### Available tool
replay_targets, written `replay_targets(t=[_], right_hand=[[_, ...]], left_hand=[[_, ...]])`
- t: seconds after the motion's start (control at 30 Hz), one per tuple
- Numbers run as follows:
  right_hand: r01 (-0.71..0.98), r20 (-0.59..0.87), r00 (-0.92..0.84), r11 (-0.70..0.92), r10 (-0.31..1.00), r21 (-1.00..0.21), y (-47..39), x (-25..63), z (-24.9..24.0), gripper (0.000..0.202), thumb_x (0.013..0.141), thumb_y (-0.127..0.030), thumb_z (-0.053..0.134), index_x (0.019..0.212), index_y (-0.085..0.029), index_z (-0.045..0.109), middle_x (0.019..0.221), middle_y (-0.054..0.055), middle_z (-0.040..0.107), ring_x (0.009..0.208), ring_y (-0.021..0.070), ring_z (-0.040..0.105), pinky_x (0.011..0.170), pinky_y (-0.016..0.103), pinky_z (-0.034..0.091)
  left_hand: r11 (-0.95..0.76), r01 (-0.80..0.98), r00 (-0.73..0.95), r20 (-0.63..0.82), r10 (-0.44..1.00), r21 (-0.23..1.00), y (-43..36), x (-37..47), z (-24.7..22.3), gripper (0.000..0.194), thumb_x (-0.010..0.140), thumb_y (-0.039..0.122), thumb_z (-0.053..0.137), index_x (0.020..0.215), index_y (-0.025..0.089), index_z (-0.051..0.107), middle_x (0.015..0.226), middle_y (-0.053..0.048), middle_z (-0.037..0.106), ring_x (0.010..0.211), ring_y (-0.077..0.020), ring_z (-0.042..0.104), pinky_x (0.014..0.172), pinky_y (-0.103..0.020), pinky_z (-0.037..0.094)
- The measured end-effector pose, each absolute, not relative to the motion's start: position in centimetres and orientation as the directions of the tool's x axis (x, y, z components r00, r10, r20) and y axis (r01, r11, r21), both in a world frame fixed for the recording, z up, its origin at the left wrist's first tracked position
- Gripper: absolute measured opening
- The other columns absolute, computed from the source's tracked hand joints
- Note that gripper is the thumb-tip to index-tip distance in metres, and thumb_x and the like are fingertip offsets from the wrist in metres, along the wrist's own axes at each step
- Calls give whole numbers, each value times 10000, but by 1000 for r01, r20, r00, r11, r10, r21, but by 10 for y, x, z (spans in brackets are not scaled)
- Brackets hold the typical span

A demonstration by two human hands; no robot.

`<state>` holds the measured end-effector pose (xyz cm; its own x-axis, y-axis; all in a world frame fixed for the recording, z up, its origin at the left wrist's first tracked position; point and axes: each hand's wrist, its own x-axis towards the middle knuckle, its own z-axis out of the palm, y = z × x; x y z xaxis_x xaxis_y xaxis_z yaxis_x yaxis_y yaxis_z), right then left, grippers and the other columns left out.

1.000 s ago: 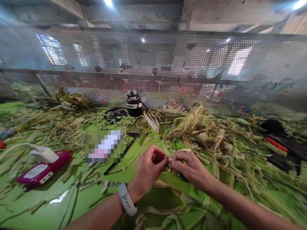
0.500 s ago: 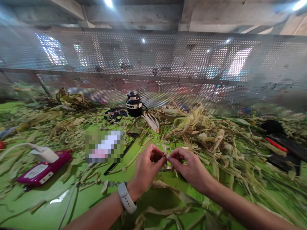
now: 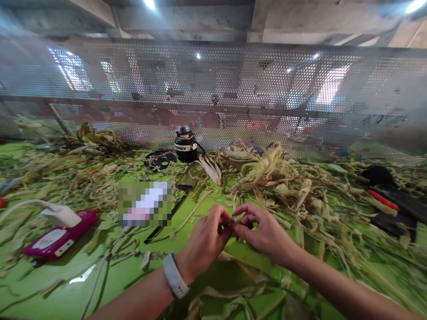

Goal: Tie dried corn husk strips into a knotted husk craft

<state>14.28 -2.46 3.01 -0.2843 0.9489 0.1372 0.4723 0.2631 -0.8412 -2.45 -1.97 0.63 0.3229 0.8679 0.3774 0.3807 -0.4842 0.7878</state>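
Observation:
My left hand (image 3: 204,238), with a white band on its wrist, is closed in a pinch over the middle of the green table (image 3: 187,226). Its fingertips meet those of my right hand (image 3: 263,229), which is also pinched. Between them is a small bit of dried corn husk (image 3: 234,219), mostly covered by the fingers. Loose husk strips (image 3: 248,269) lie on the table just below both hands. Beyond the fingers, a larger heap of dry husks (image 3: 260,166) spreads over the tabletop.
A black jar-shaped bottle (image 3: 186,149) stands at the back before a perforated metal screen (image 3: 230,80). Left lie a purple power strip (image 3: 60,235) with a white charger (image 3: 62,216) and a cable. A thin black strip (image 3: 167,218) lies left of my hands. Dark items (image 3: 396,204) lie right.
The husk piece that stuck up above my fingertips no longer shows there. My left wrist has turned a little and the fingers of both hands have closed more tightly together.

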Motion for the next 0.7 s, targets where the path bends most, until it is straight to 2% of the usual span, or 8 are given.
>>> replay_targets(t=[0.1,0.2,0.33,0.43,0.6,0.7], right_hand=[[402,131,-275,238,952,-884,-27,143,33,222,778,-230,572,974,-175,484,682,-21,636,645,134,580,593,234,401],[347,90,-279,188,956,-919,-27,144,36,141,790,-198,518,920,-179,466,697,-9,649,643,131,592,559,218,399],[455,57,-267,178,962,-873,-24,144,36,37,794,-208,504,773,-179,498,634,-9,623,559,124,554,495,213,368],[542,108,-277,248,955,-803,-22,144,35,58,785,-174,509,737,-176,541,647,-4,613,600,132,550,547,229,389],[636,347,-267,435,899,-637,-21,148,36,86,768,-160,565,688,-180,586,701,14,583,706,158,533,653,268,400],[599,411,-208,448,887,-663,-23,148,36,127,803,-222,573,684,-180,583,715,19,559,709,156,525,643,264,404]], left_hand=[[-524,401,334,412,848,752,-20,-25,5,97,832,228,539,899,210,472,799,-27,660,715,-176,635,611,-248,424],[-568,383,354,452,819,728,-21,-24,2,132,847,231,522,967,207,471,862,-48,676,763,-183,647,636,-251,439],[-592,429,383,456,804,682,-22,-24,-3,136,847,226,517,982,204,511,853,-64,693,739,-197,653,626,-264,433],[-587,451,389,444,807,673,-23,-24,-5,129,846,237,525,972,210,521,862,-67,696,761,-204,657,644,-271,439],[-482,310,389,353,851,820,-22,-20,0,166,830,259,563,971,215,488,856,-50,709,777,-185,666,663,-262,459],[-285,176,363,207,908,942,-19,-18,9,279,763,302,652,968,201,492,731,-20,706,676,-168,654,621,-252,468]])
